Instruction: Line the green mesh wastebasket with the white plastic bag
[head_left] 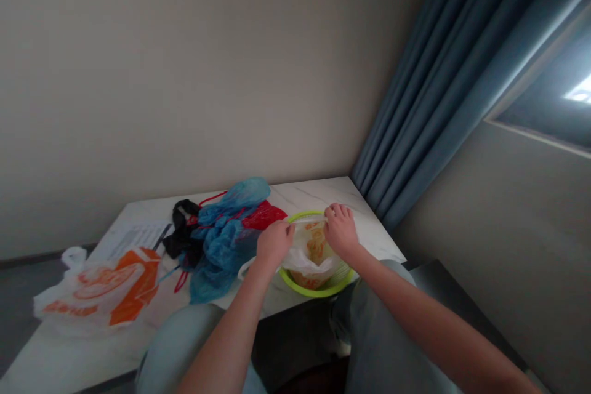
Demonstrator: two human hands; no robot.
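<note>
I have the left hand (276,240) and right hand (340,229) apart, each pinching the upper edge of a white bag (316,245), which sits between them inside the green basket (318,291), near the table's (318,194) near-right corner.

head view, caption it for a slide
Left hand and right hand hold an orange-printed white plastic bag over a round, lime-green plastic basket.

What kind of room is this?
Perhaps a room at home: a long blue curtain hangs on the right, and plastic bags lie on a white marble-patterned table.
</note>
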